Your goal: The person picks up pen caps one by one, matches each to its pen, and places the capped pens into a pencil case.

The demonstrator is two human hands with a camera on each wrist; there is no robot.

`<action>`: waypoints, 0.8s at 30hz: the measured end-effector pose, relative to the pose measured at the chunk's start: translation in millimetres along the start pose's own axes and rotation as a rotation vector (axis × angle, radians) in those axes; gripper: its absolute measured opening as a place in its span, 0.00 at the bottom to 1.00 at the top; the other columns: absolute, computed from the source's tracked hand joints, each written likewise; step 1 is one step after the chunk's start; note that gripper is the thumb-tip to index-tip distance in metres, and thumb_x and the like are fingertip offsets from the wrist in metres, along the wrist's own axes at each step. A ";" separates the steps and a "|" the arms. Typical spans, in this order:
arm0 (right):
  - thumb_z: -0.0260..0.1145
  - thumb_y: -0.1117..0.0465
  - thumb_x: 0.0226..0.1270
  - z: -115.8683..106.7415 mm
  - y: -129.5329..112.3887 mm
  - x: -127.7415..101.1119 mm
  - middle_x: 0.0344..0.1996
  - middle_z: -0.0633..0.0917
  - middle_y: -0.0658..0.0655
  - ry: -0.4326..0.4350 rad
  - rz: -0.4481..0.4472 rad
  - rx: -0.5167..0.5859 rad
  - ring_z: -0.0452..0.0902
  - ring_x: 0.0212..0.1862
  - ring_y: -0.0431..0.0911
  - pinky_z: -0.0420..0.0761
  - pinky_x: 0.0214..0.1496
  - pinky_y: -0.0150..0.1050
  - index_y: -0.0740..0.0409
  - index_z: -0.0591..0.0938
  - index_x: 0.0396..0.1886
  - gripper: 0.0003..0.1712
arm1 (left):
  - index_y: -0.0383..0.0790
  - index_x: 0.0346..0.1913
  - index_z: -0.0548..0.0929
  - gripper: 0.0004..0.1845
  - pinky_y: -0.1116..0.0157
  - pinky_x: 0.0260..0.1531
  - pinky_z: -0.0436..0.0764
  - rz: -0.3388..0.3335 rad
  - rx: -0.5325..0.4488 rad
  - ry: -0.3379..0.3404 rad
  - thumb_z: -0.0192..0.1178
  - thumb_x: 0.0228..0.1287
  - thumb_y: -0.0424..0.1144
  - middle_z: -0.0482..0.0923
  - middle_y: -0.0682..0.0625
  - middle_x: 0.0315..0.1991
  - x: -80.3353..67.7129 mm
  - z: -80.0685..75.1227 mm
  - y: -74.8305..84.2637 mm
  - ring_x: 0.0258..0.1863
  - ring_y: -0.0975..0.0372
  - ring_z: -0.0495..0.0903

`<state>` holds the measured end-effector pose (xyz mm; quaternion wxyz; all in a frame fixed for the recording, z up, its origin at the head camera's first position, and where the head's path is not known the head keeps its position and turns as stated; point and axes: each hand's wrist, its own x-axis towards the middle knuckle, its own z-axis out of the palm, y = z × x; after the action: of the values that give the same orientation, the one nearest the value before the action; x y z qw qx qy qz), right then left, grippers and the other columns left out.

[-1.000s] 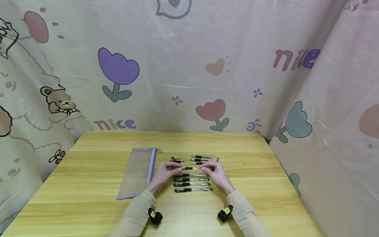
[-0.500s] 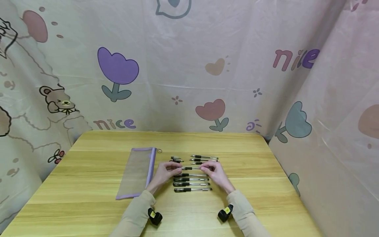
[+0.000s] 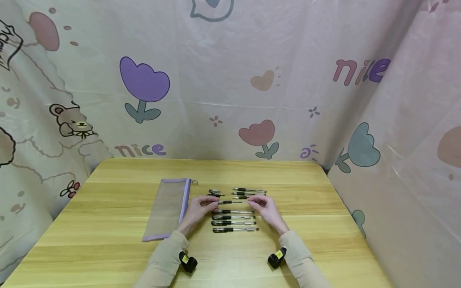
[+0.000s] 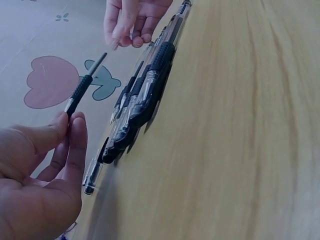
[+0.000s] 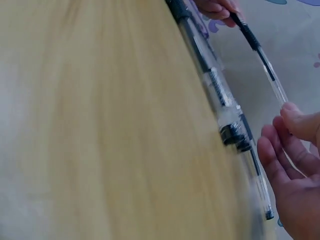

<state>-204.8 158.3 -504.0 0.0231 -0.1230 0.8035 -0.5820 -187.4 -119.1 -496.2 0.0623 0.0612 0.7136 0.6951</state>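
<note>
A gel pen with a black grip (image 3: 226, 202) and clear barrel is held level above the table between both hands. My left hand (image 3: 196, 211) pinches its grip end with thumb and fingertips; the tip is hidden there. At the other end, my right hand (image 3: 267, 210) pinches the clear barrel between thumb and finger. In the right wrist view, the pen (image 5: 250, 37) shows a dark refill inside the barrel. I cannot tell whether barrel and grip are fully joined. Several capped pens (image 3: 234, 223) lie in a row nearer me, below the hands.
More pens (image 3: 250, 190), uncapped, lie behind the right hand. Small black and clear pieces (image 3: 215, 193), like pen caps, lie behind the left hand. A mesh pouch (image 3: 167, 210) with purple edges lies left on the wooden table (image 3: 101, 228). A printed curtain (image 3: 201, 80) hangs behind.
My right hand has moved slightly to the right, away from the left hand, still pinching the barrel end. The left hand has barely moved. The lying pens stay as they were.
</note>
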 end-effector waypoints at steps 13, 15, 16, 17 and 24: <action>0.67 0.71 0.65 -4.1 3.7 5.6 0.41 0.88 0.66 0.053 0.012 -0.087 0.83 0.38 0.41 0.82 0.42 0.29 0.67 0.86 0.44 0.09 | 0.34 0.42 0.88 0.07 0.74 0.36 0.79 0.150 0.419 0.150 0.68 0.61 0.29 0.88 0.44 0.36 7.3 7.7 -3.7 0.33 0.65 0.82; 0.68 0.70 0.65 -5.0 3.9 5.7 0.42 0.88 0.63 0.067 -0.009 -0.135 0.82 0.40 0.40 0.80 0.44 0.27 0.64 0.87 0.42 0.08 | 0.35 0.41 0.89 0.06 0.73 0.35 0.78 0.155 0.437 0.147 0.68 0.61 0.29 0.88 0.46 0.35 7.5 8.3 -3.4 0.32 0.66 0.79; 0.69 0.70 0.64 -5.5 3.9 5.7 0.43 0.89 0.62 0.068 -0.017 -0.156 0.82 0.41 0.41 0.80 0.45 0.28 0.63 0.88 0.42 0.08 | 0.35 0.41 0.88 0.06 0.73 0.34 0.77 0.150 0.438 0.146 0.68 0.61 0.29 0.87 0.46 0.35 7.6 8.6 -2.6 0.31 0.66 0.79; 0.69 0.70 0.63 -5.9 3.9 5.6 0.43 0.89 0.62 0.065 -0.022 -0.173 0.82 0.42 0.42 0.80 0.46 0.28 0.62 0.88 0.41 0.07 | 0.35 0.41 0.88 0.06 0.73 0.34 0.77 0.145 0.445 0.146 0.68 0.61 0.29 0.87 0.46 0.34 7.5 8.9 -1.8 0.31 0.66 0.78; 0.72 0.68 0.61 -6.6 3.1 6.9 0.43 0.90 0.59 0.046 -0.020 -0.289 0.84 0.44 0.47 0.81 0.47 0.33 0.59 0.90 0.38 0.06 | 0.34 0.41 0.88 0.06 0.68 0.37 0.79 0.159 0.572 0.134 0.67 0.62 0.29 0.88 0.46 0.35 6.7 10.4 0.3 0.32 0.64 0.79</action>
<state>-213.2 163.8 -504.1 -0.0192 -0.1197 0.8779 -0.4632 -192.2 -107.7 -496.2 -0.0595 0.0859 0.8760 0.4709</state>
